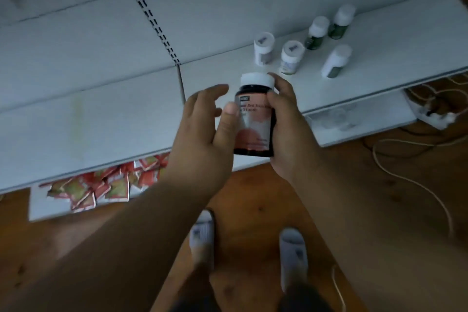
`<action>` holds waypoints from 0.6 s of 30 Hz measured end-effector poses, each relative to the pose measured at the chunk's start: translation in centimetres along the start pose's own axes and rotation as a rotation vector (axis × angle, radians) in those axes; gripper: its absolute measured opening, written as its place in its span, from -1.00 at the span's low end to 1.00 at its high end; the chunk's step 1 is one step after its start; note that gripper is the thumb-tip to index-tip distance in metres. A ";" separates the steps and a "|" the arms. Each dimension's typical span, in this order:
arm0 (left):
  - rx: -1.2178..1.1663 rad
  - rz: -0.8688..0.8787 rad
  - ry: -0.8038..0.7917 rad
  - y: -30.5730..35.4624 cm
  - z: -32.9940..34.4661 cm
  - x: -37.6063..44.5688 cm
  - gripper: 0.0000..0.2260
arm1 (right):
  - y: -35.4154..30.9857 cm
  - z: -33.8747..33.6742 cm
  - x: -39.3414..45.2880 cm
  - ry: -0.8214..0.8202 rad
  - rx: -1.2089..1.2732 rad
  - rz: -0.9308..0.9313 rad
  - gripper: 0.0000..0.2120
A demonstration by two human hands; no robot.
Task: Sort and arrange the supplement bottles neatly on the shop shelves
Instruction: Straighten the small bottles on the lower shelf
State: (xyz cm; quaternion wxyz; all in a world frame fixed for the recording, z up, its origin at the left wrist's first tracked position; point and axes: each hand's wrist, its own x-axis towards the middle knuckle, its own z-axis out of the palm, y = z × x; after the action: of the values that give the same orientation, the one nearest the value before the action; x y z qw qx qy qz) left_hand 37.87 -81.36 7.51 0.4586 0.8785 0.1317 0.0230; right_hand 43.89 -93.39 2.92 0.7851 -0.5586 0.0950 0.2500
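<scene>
our right hand (283, 119) grasps the dark white-capped supplement bottle (254, 119); left hand (205, 121) only thumbs its label, fingers loose. risk: setting it down clumsily topples the small white-capped bottles (291, 57) standing close together.

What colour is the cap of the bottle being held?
White, on the dark bottle; seen in the head view.

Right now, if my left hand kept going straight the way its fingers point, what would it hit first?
Probably the dark bottle. The left hand points up and right, its thumb already on the label, while the right hand grips the other side. Past it stand white-capped bottles on the shelf, though depth is unclear.
</scene>
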 end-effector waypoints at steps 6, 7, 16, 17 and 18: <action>0.047 0.072 0.099 10.5 -6.5 -8.2 -0.48 | -10.5 2.7 -13.2 -0.114 -0.037 -0.072 -0.51; 0.050 0.083 0.108 11.7 -7.4 -8.9 -0.45 | -12.2 3.0 -14.5 -0.135 -0.049 -0.091 -0.48; 0.115 0.183 0.143 15.8 -15.1 -10.2 -0.39 | -21.6 10.5 -17.4 -0.311 -0.037 -0.163 -0.52; 0.127 0.205 0.151 15.7 -16.3 -9.7 -0.39 | -22.0 11.8 -17.1 -0.325 -0.040 -0.162 -0.38; 0.134 0.225 0.160 15.4 -17.5 -9.1 -0.41 | -22.3 13.0 -16.7 -0.334 -0.038 -0.163 -0.26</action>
State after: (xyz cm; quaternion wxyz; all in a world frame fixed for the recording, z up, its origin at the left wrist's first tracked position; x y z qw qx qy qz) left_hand 29.55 -78.09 30.87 0.3815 0.9117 0.0698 0.1353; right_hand 39.04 -91.75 33.27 0.7969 -0.5300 -0.0871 0.2766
